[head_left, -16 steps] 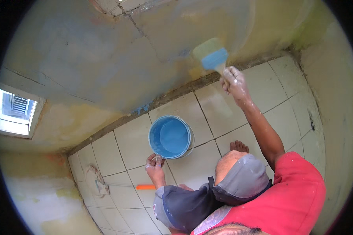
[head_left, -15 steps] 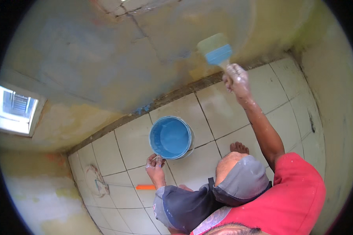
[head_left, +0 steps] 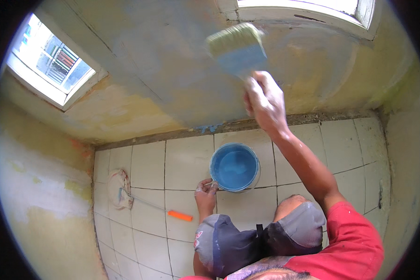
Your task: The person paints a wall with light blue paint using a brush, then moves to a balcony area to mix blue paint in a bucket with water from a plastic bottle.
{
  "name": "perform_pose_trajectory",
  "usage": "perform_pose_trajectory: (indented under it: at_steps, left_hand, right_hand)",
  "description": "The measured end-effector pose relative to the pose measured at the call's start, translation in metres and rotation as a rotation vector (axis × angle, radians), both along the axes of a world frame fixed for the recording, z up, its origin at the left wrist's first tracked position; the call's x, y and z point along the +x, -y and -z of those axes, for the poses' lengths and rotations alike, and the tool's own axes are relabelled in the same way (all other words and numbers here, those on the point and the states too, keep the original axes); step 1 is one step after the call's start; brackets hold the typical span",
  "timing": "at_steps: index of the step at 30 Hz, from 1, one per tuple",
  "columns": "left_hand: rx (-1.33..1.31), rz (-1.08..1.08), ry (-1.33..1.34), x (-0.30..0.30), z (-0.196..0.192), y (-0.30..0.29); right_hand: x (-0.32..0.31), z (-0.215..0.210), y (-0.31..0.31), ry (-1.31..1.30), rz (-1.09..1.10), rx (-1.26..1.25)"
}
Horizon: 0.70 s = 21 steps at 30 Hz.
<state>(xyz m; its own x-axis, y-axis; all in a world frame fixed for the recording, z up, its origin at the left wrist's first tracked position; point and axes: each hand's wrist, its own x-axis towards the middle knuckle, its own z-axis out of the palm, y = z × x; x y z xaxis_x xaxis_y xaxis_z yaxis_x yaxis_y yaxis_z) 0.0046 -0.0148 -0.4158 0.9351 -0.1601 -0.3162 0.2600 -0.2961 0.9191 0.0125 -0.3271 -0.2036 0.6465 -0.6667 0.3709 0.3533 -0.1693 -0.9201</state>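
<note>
A wide paintbrush with pale bristles and a blue-smeared ferrule is raised before the wall, its bristles up and to the left. My right hand, flecked with paint, is closed around its handle. Below stands a bucket on the floor, holding blue paint. At its near-left rim, my left hand pinches the edge with thumb and fingers; the exact grip is partly hidden. Whether the bristles touch the wall I cannot tell.
A paint roller with an orange handle lies on the tiled floor, its head on a round, stained lid or tray. The patchy wall rises ahead, with a window at left and another above.
My right hand has lifted the paintbrush higher and left along the wall. The head view has shifted, bringing more of both windows in. My left hand stays at the bucket's rim.
</note>
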Motion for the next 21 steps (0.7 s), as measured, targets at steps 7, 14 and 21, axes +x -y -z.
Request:
perform_pose_trajectory:
  at_steps: [7,14,21]
  left_hand:
    - [-0.040,0.010,-0.007,0.000,0.004,-0.002]
    - [-0.032,0.061,0.035,0.003,0.021,0.000]
    - [-0.076,0.014,-0.030,0.001,0.010,0.001]
  right_hand:
    - [0.052,-0.054,-0.030,0.213,-0.095,0.063]
    - [-0.050,0.072,0.027,-0.047,0.114,0.170]
    - [-0.123,0.131,0.134,-0.227,0.418,0.137]
